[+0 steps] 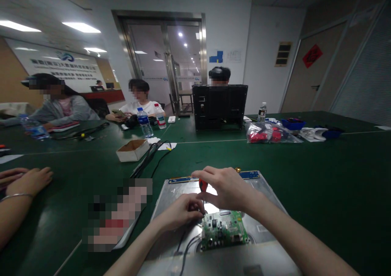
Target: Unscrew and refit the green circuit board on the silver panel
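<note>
My right hand (227,186) is closed round the handle of a red and black screwdriver (202,185), which stands upright with its tip down. Below it lies a green circuit board (224,229) on the back of a flat silver metal panel (267,215). At the board's upper left corner, my left hand (185,211) is pinched beside the screwdriver's shaft; whatever its fingertips hold is hidden. Dark wires (186,251) run from the board's left side. A narrow blue circuit strip (250,174) lines the panel's far edge.
On the green table (330,178) are an open box (132,151), black cables (148,160), a water bottle (144,123) and a plastic bag with red items (269,133). A black monitor (220,107) stands opposite. Another person's hand (29,182) rests at left; several people sit around.
</note>
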Demonstrator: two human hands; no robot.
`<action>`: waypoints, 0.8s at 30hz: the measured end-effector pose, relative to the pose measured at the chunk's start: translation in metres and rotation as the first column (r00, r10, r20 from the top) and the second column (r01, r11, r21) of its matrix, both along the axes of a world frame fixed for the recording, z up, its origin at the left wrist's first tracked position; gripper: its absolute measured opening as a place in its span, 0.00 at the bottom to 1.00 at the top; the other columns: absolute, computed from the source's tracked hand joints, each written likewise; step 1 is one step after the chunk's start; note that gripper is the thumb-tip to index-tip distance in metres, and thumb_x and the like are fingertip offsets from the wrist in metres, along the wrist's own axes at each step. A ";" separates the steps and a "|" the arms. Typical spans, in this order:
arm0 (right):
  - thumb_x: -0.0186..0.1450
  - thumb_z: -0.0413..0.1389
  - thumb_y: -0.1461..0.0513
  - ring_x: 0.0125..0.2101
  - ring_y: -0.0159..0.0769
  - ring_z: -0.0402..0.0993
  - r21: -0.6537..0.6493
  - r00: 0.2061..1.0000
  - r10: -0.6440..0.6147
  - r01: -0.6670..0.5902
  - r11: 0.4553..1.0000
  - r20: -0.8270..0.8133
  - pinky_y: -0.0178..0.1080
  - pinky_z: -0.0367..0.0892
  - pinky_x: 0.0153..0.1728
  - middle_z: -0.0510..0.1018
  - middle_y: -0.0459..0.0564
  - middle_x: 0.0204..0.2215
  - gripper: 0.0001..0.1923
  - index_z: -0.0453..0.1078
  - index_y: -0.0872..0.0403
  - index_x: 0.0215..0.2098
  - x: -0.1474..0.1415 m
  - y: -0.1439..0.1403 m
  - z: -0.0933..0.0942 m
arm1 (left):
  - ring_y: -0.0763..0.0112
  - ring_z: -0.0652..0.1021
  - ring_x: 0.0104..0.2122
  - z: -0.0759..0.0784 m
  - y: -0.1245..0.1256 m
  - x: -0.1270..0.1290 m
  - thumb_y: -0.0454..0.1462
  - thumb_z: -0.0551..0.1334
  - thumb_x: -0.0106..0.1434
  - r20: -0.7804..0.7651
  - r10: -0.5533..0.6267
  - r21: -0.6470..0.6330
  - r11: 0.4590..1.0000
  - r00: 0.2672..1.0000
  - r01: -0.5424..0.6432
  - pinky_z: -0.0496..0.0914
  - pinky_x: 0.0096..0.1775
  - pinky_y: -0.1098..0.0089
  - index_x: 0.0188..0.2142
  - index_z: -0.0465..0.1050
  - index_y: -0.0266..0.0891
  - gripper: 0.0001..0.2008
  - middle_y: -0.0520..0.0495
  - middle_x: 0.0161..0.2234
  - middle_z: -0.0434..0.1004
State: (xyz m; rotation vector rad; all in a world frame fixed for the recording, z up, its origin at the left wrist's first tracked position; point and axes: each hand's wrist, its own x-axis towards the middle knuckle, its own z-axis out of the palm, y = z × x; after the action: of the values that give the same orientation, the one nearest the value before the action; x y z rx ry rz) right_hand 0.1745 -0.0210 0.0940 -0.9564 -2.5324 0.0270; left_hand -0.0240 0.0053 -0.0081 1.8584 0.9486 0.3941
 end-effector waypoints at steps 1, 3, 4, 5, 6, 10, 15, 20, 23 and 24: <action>0.64 0.53 0.58 0.36 0.38 0.73 -0.010 1.000 0.019 -0.019 1.000 -0.014 0.38 0.63 0.31 0.74 0.51 0.45 0.22 0.59 0.51 0.55 0.000 -0.001 0.001 | 0.69 0.72 0.30 -0.001 0.001 0.000 0.32 0.61 0.50 -0.005 0.000 0.011 1.000 1.000 0.000 0.64 0.32 0.73 0.32 0.73 0.35 0.08 0.50 0.29 0.74; 0.62 0.53 0.62 0.40 0.40 0.72 -0.042 0.999 0.039 -0.040 0.998 -0.020 0.41 0.66 0.34 0.70 0.54 0.52 0.29 0.53 0.52 0.60 0.001 -0.003 0.002 | 0.68 0.72 0.31 -0.003 0.002 -0.001 0.32 0.61 0.50 -0.017 -0.015 0.032 0.999 1.000 0.015 0.65 0.33 0.73 0.32 0.74 0.35 0.08 0.49 0.31 0.75; 0.61 0.53 0.63 0.41 0.41 0.72 -0.058 0.999 0.041 -0.041 0.997 -0.013 0.42 0.66 0.35 0.69 0.56 0.54 0.32 0.51 0.53 0.62 0.001 -0.004 0.002 | 0.68 0.72 0.31 -0.004 0.003 -0.002 0.32 0.61 0.50 -0.022 -0.024 0.038 0.999 0.999 0.024 0.65 0.33 0.73 0.32 0.75 0.35 0.08 0.49 0.31 0.75; 0.60 0.53 0.65 0.41 0.42 0.72 -0.071 0.999 0.037 -0.038 0.997 -0.005 0.43 0.67 0.36 0.68 0.57 0.55 0.34 0.49 0.54 0.63 0.001 -0.004 0.002 | 0.68 0.72 0.32 -0.004 0.004 -0.002 0.32 0.61 0.51 -0.025 -0.028 0.045 0.999 0.999 0.029 0.65 0.34 0.72 0.32 0.75 0.36 0.08 0.50 0.31 0.75; 0.59 0.52 0.66 0.42 0.43 0.72 -0.081 0.999 0.033 -0.033 0.996 0.004 0.43 0.67 0.36 0.67 0.58 0.55 0.35 0.48 0.55 0.63 0.001 -0.005 0.003 | 0.67 0.72 0.33 -0.005 0.004 -0.002 0.32 0.61 0.51 -0.025 -0.027 0.050 0.998 0.999 0.028 0.66 0.34 0.72 0.32 0.75 0.36 0.08 0.50 0.32 0.75; 0.59 0.50 0.67 0.39 0.42 0.72 -0.101 1.000 0.013 -0.010 0.995 0.027 0.42 0.65 0.34 0.71 0.58 0.51 0.34 0.49 0.54 0.63 -0.001 -0.005 0.003 | 0.67 0.73 0.33 -0.007 0.005 -0.003 0.32 0.61 0.51 -0.008 -0.024 0.032 0.999 1.000 0.024 0.66 0.36 0.72 0.34 0.76 0.35 0.10 0.48 0.33 0.76; 0.60 0.52 0.66 0.37 0.42 0.73 -0.068 0.999 -0.024 0.027 0.997 0.036 0.40 0.62 0.31 0.74 0.58 0.47 0.35 0.47 0.57 0.63 -0.001 -0.003 0.001 | 0.67 0.73 0.33 -0.007 0.004 -0.003 0.32 0.60 0.51 -0.019 -0.035 0.073 0.997 0.999 0.036 0.66 0.35 0.71 0.33 0.76 0.36 0.09 0.48 0.33 0.76; 0.62 0.54 0.62 0.30 0.37 0.73 -0.019 0.997 -0.077 0.077 0.997 0.031 0.36 0.57 0.26 0.77 0.51 0.40 0.22 0.58 0.51 0.54 -0.002 -0.003 0.000 | 0.68 0.71 0.31 -0.002 0.001 -0.001 0.33 0.61 0.51 -0.023 -0.011 0.078 0.997 1.000 0.013 0.64 0.32 0.73 0.31 0.75 0.36 0.07 0.50 0.29 0.74; 0.63 0.56 0.59 0.29 0.35 0.72 -0.002 0.997 -0.070 0.070 0.998 0.040 0.35 0.56 0.25 0.77 0.47 0.35 0.11 0.63 0.51 0.43 -0.002 -0.002 0.001 | 0.69 0.71 0.30 0.003 0.000 0.001 0.32 0.60 0.50 -0.035 -0.009 0.073 0.997 0.999 0.012 0.64 0.31 0.73 0.30 0.75 0.36 0.07 0.51 0.28 0.73; 0.63 0.56 0.58 0.29 0.35 0.72 0.000 0.997 -0.068 0.069 0.998 0.035 0.34 0.56 0.25 0.77 0.47 0.34 0.10 0.63 0.51 0.41 -0.002 -0.001 0.001 | 0.69 0.71 0.30 0.004 0.000 0.001 0.32 0.60 0.50 -0.034 -0.008 0.073 0.997 0.999 0.011 0.64 0.31 0.73 0.31 0.75 0.36 0.07 0.51 0.28 0.73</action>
State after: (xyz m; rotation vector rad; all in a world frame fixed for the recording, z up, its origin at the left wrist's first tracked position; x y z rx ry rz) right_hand 0.1722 -0.0221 0.0953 -1.0524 -2.5297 -0.0087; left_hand -0.0232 0.0049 -0.0046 1.9405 0.9588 0.3975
